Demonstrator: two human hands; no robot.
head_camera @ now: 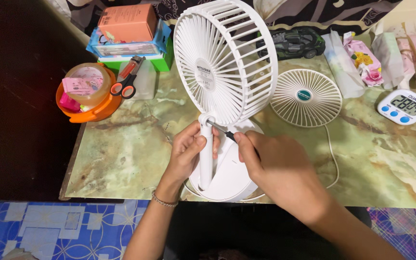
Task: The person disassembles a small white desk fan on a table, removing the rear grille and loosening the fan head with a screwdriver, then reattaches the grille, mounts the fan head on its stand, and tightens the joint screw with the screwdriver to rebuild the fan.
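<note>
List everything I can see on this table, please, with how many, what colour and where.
Fan: 1, white, centre, on its stand.
Loose fan grille: 1, white, right of fan.
Screwdriver: 1, dark handle, tip at the fan's neck.
Scissors: 1, orange-handled, upper left.
Tape roll: 1, clear, in the orange dish.
Toy car: 1, dark, top.
Digital timer: 1, white, right.
Left hand: grips the stand.
Right hand: holds the screwdriver.

home tabletop, marble-look table (121,154), toy car (292,42), scissors (127,77), kitchen timer (404,106), patterned floor mat (58,228)
</note>
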